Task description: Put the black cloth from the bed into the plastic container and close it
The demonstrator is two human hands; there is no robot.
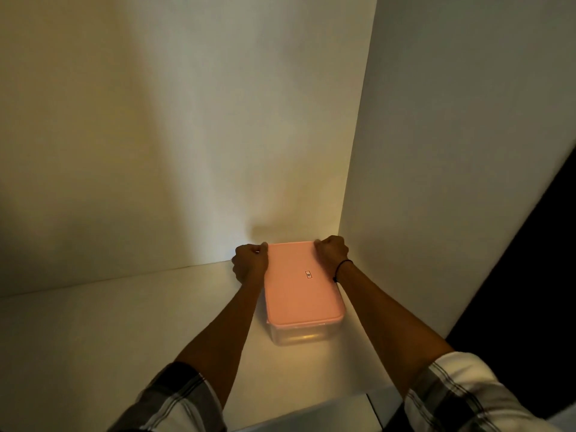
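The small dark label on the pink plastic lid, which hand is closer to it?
Right. The right hand grips the pink plastic lid's far right corner, just beyond the small dark label. The left hand grips the far left corner, farther off.

Lidded container [300,333] on seemingly white shelf [124,322]

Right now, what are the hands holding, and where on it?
Both grip the plastic container at its pink lid: left hand on the far left corner, right hand on the far right corner.
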